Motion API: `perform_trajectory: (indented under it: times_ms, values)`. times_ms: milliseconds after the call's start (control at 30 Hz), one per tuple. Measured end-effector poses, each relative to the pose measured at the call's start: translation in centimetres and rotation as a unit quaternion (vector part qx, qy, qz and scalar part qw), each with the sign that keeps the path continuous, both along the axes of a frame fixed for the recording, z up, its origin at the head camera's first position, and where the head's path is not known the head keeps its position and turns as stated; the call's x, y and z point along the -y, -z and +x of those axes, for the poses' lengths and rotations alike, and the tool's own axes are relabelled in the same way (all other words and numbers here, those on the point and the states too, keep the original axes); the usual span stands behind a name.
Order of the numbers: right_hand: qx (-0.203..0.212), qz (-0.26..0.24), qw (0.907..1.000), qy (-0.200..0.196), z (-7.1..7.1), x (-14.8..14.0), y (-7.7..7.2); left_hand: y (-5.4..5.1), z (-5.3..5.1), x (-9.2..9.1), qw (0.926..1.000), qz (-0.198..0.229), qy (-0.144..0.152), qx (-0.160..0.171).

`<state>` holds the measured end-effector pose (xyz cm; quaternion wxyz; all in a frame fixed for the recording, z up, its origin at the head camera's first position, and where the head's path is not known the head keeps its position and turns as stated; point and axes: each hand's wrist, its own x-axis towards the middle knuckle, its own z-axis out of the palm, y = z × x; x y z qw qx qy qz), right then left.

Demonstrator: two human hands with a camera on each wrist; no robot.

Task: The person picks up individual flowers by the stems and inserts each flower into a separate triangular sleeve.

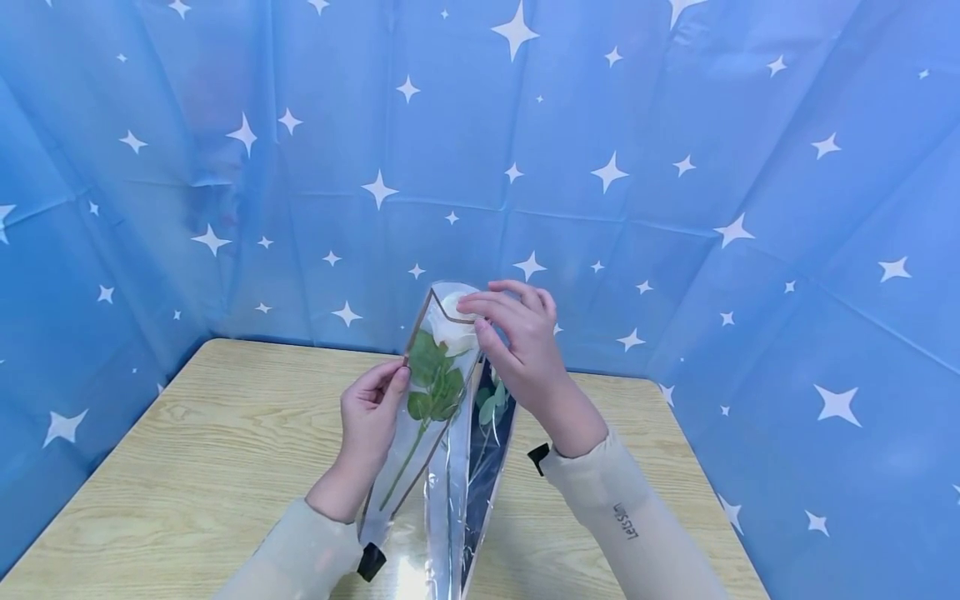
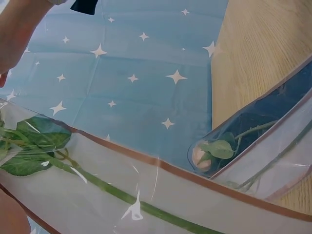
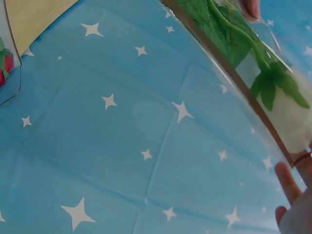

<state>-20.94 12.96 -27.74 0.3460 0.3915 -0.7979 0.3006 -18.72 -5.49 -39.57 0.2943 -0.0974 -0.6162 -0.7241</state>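
Observation:
A white rose (image 1: 453, 333) with green leaves and a long stem stands in a clear-fronted flower sleeve (image 1: 401, 442) with brown trim, tilted above the table. My left hand (image 1: 367, 417) pinches the sleeve's left edge between thumb and fingers, beside the leaves. At the sleeve's top right, my right hand (image 1: 525, 346) touches the rim near the bloom with outstretched fingers, the thumb apart from them. The right wrist view has the right hand (image 3: 297, 204) at the sleeve's corner, partly out of frame. Along the left wrist view runs the green stem (image 2: 117, 194) behind shiny film.
Beside it is a navy-backed sleeve (image 1: 480, 500) with a leafy stem; its pale pink rose (image 2: 201, 157) shows in the left wrist view. A red flower (image 3: 6, 66) sits at the right wrist view's left edge. Beneath is a wooden table (image 1: 247, 417), against a blue star-patterned curtain (image 1: 465, 125).

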Motion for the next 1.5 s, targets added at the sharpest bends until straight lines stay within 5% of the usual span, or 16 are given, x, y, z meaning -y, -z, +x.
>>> perform_trajectory:
  times_ms: [133,300,433,567,667,933,1167,1300,1500]
  values:
    - [0.014,-0.006,0.9999,-0.006,0.0,0.1,0.2,0.0,0.1,0.0,0.9999,0.001,-0.005,0.011]
    - [0.070,-0.131,0.9879,-0.045,-0.1,-0.4,1.1,-0.3,0.2,0.2,0.9995,0.019,-0.007,0.025]
    - [0.189,-0.208,0.9568,-0.074,-0.3,-0.9,2.8,-0.6,0.2,0.2,0.9981,0.052,0.004,0.034]
    - [0.336,-0.205,0.9160,-0.080,-0.1,-1.0,4.9,-0.8,0.3,0.0,0.9951,0.088,0.016,0.043]
    - [0.387,-0.206,0.8955,-0.078,0.1,-0.8,6.4,-0.9,0.4,-0.2,0.9935,0.100,0.026,0.047]
    - [0.344,-0.291,0.8905,-0.063,0.4,0.1,7.8,-0.7,0.3,0.0,0.9911,0.087,0.064,0.078]
    - [0.342,-0.342,0.8745,-0.039,0.1,-0.1,7.6,1.1,0.4,0.7,0.9783,-0.026,0.123,0.165]
    - [0.345,-0.358,0.8670,-0.030,-0.2,-0.4,7.5,2.0,0.7,0.9,0.9733,-0.062,0.129,0.180]
    - [0.363,-0.358,0.8599,-0.016,-0.5,-0.6,7.8,2.7,0.6,0.8,0.9743,-0.046,0.126,0.181]
